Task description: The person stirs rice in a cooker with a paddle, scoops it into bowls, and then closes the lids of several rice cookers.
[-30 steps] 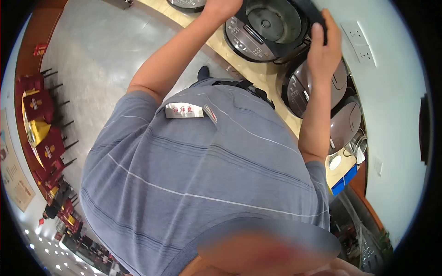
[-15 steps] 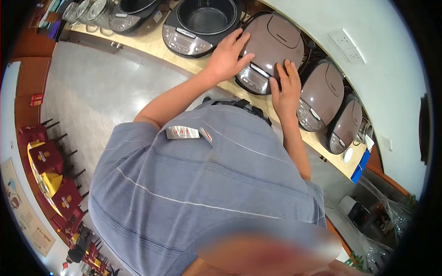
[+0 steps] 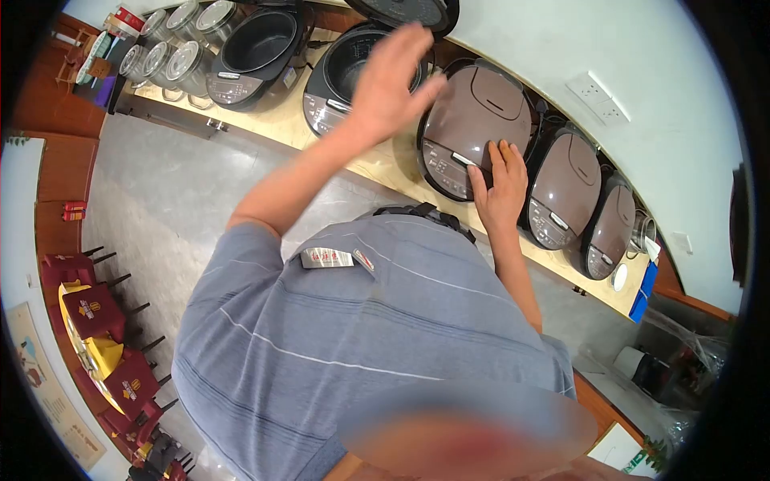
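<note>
My left hand [image 3: 391, 86] is raised in front of the open rice cooker [image 3: 325, 112], slightly blurred, its fingers extended and thumb apart, holding nothing. Part of that cooker's dark inner pot [image 3: 346, 72] is hidden behind the hand, and its lid [image 3: 417, 11] stands up at the back. Just right of it is a brown rice cooker [image 3: 469, 116] with its lid down. On that cooker's front right edge rests my right hand [image 3: 504, 186], open, fingers lying over the lid and thumb near the front panel.
Two more closed rice cookers [image 3: 568, 180] [image 3: 611, 228] stand to the right on the wooden counter [image 3: 381, 172]. Another open cooker [image 3: 261, 44] and several glass jars [image 3: 188, 64] are at the left. A wall socket [image 3: 597, 96] is behind. Red chairs [image 3: 88, 313] stand across the floor.
My left hand has come off the brown cooker's lid and moved up and left. My right hand stays on the lid. The view has shifted, bringing the open cooker's raised lid into sight.
</note>
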Tool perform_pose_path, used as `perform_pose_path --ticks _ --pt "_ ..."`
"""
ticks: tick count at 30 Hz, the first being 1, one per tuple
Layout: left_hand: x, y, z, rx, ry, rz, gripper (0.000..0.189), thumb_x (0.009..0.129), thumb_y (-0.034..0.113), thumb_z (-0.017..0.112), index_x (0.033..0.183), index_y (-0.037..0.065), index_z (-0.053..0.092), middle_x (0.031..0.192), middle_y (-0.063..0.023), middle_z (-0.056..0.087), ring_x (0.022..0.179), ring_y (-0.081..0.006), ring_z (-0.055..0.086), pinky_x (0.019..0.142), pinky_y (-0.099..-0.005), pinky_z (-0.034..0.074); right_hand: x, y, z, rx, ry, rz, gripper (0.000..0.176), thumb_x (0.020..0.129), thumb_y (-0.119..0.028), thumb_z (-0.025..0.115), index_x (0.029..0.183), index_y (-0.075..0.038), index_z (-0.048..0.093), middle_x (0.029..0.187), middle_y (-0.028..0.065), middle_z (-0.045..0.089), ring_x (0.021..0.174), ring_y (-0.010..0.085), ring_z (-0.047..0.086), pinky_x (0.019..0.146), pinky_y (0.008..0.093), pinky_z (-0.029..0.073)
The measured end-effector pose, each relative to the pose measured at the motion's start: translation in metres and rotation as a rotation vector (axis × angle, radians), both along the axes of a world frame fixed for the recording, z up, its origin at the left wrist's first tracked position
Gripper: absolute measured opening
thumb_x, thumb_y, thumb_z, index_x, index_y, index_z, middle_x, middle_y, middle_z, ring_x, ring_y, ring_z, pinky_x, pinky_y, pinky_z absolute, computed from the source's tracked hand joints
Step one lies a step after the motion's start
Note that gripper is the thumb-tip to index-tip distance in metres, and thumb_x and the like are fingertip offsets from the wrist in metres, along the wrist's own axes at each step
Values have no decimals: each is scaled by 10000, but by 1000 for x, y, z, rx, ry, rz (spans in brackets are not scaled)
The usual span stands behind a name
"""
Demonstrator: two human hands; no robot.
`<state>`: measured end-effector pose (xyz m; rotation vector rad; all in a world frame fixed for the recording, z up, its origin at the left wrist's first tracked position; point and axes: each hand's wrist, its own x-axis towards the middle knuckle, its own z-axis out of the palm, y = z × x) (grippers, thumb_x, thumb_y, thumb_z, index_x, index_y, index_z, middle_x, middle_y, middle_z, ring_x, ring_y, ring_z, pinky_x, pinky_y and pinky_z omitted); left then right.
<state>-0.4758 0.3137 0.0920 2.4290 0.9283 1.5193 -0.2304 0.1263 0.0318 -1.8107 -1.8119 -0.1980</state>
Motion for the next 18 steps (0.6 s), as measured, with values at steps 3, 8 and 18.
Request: perform_pose_path --ticks 3,8,18 --pt "-27 50 68 282 56 163 656 1079 357 708 1574 -37 535 1596 -298 548 1472 -471 534 1227 -525 429 0 5 3 22 -21 -13 561 955 -334 847 1426 -59 717 1457 200 682 1423 418 587 1179 524 458" --pt "-27 122 105 311 247 149 687 1056 426 716 1541 -34 558 1566 -303 569 1430 -482 557 1200 -556 448 -6 21 37 -178 50 -70 513 967 -351 835 1360 -36 736 1344 201 713 1295 407 640 1103 485 510" --pt "-37 101 78 159 360 115 579 1048 470 700 1340 -30 699 1328 -264 716 1282 -458 644 1140 -550 472 -12 47 4 -22 20 33 757 983 -473 797 1547 -5 603 1643 282 526 1560 475 440 1286 585 320"
